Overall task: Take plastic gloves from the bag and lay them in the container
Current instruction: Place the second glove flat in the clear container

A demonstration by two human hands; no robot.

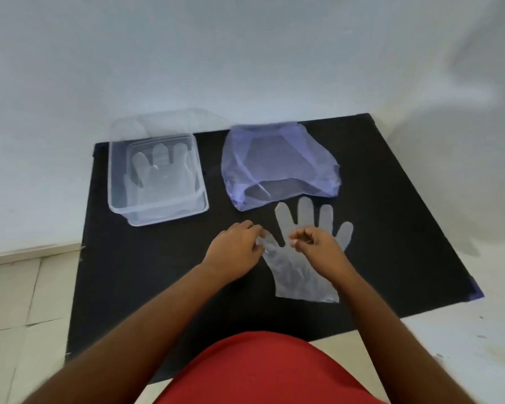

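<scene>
A clear plastic glove (301,275) lies flat on the black mat (146,272), fingers pointing away from me, just in front of the purple plastic bag (277,164). My left hand (236,249) pinches the glove's thumb at its left edge. My right hand (318,243) hovers over the glove's palm with fingers curled; whether it grips the plastic is unclear. At the left a clear container (158,211) holds another glove (158,173), laid flat inside.
The container's clear lid (164,123) leans behind it against the white wall. Pale floor tiles (27,287) border the mat on the left and right. My red garment (263,371) fills the bottom middle of the view.
</scene>
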